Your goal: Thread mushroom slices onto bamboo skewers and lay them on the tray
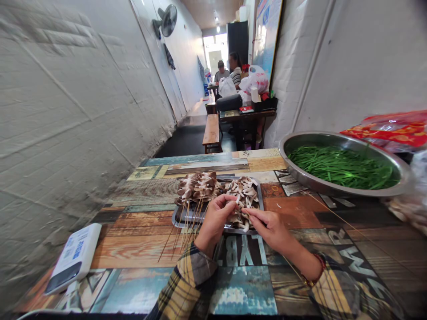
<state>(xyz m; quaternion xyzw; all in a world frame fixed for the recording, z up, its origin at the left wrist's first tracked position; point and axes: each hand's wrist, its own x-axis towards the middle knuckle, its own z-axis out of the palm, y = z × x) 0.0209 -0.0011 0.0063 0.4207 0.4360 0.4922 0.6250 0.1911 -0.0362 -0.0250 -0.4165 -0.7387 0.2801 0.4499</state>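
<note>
A metal tray (176, 217) on the table holds loose sliced mushrooms (245, 189) on its right side. On its left lie several finished mushroom skewers (196, 186), their sticks pointing toward me. My left hand (215, 222) is closed in a pinch on a mushroom piece (238, 200) over the tray. My right hand (271, 226) is closed on a thin bamboo skewer (248, 214) whose tip points at that piece; the stick runs back under my wrist.
A large steel basin (300, 175) of green chives (340, 166) stands at the right, red plastic bags (393, 129) beside it. A loose skewer (340, 218) lies near the basin. A white device (75, 255) rests at the table's left edge. Two people sit far down the room.
</note>
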